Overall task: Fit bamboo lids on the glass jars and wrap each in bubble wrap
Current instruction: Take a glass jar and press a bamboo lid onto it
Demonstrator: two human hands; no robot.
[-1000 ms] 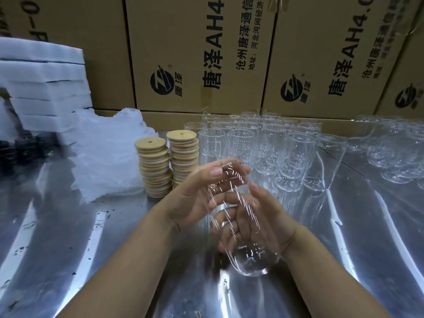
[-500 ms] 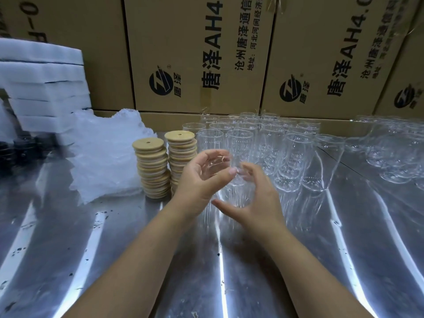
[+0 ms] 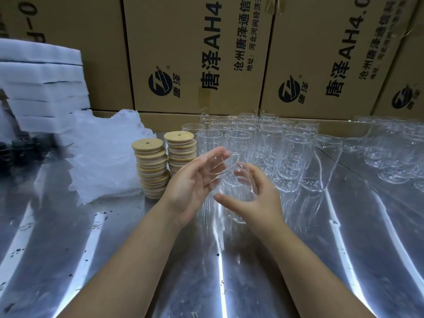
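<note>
Tilted glass jar now nearly upright.

Bright glare streaks the steel table; edges bend, fingertips blur.

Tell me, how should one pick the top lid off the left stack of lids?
Pinch the top lid by its thin round rim, coming from above. It lies flat on its stack, and the second stack stands close beside it, so its front and back edges seem freest.
</note>
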